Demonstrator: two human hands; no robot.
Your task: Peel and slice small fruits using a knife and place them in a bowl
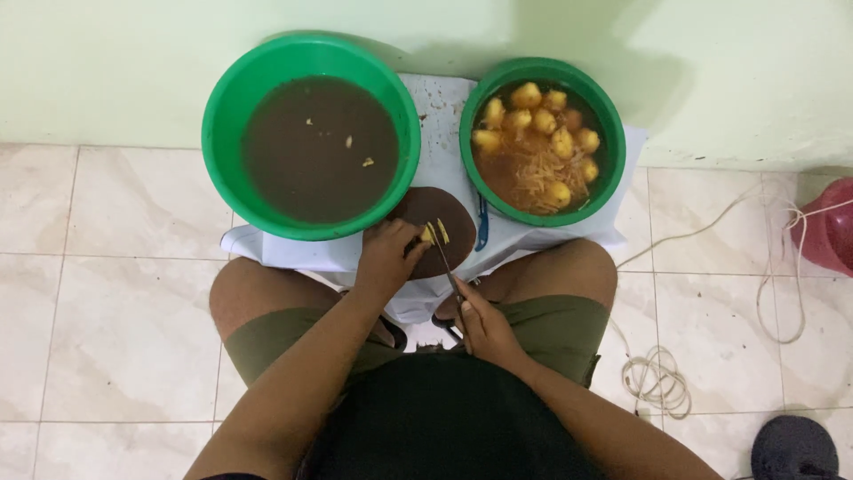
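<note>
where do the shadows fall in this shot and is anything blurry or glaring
Head view: soft, even light with no harsh glare; the two green basins throw dim shadows up onto the pale wall. The left hand and right hand with the knife look slightly soft over the dark cutting board; the floor tiles show only a faint sheen.

Large green basin point(222, 107): glossy moulded plastic, smooth rim. Smaller green basin point(613, 151): same plastic, slight sheen. Round cutting board point(462, 233): dark brown, matt, looks like wood. Knife point(443, 258): thin blade, dull metal. Yellow piece point(429, 235) on board: moist, smooth cut faces. Sheet point(435, 133) under basins: white, matt, speckled. Floor point(115, 293): glazed tile, polished, faint marbling. Shorts point(569, 324): olive cloth, matt.
</note>
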